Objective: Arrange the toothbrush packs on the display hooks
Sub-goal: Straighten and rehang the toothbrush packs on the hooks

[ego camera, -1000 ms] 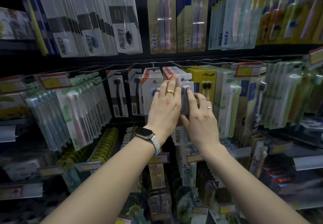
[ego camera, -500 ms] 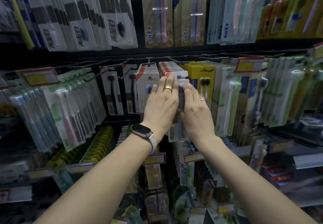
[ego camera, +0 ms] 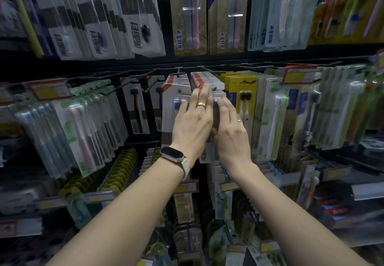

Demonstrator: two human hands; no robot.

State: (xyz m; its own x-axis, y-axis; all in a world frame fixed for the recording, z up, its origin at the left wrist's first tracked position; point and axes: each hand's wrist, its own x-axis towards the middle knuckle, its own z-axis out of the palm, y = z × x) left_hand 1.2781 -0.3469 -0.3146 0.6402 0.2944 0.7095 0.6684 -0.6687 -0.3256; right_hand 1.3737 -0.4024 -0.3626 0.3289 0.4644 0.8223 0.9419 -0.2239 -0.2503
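Middle row of the display, centre. Both hands lie flat against the front of a hanging stack of white toothbrush packs [ego camera: 216,94] with red top corners, which hangs on a black display hook [ego camera: 214,88] whose tip pokes through the front card. The left hand [ego camera: 192,123] has its fingers straight and close together, laid over the left half of the front pack and reaching up toward the hook tip — a gold ring [ego camera: 201,104] on one finger, a smartwatch [ego camera: 173,155] on a pale band at the wrist. The right hand [ego camera: 230,132] sits just beside it, fingers likewise extended, palm pressed on the right half of the same pack; a thin ring shows on it. Neither hand curls round the pack; the card lies under the palms and fingers, its lower edge showing between the two wrists. Thumbs are hidden, so any pinch from behind cannot be told. A second white stack [ego camera: 176,91] hangs just to the left, yellow packs [ego camera: 239,87] just to the right.
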